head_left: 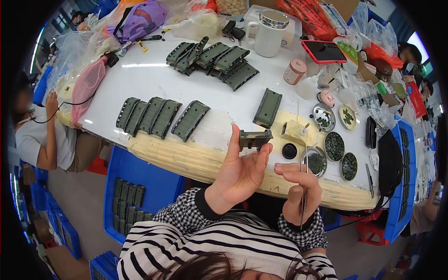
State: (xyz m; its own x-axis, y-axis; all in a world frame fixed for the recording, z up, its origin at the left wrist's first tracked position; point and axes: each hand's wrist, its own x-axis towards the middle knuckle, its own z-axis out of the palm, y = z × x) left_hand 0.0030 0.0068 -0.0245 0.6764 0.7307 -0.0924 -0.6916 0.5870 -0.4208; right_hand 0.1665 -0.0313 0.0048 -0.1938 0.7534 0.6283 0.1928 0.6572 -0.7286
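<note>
Notched green part (pixel 255 139), pinched in half-open left hand (pixel 239 176), slim metallic tweezers (pixel 304 203), gripped in curled right hand (pixel 295 196)

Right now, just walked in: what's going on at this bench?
A person's left hand holds up a green curved part between thumb and fingers. The right hand grips metal tweezers, beside dishes of small dark green pieces. Similar green parts lie in groups across the white table, and more sit in a blue tray below its edge.
</note>
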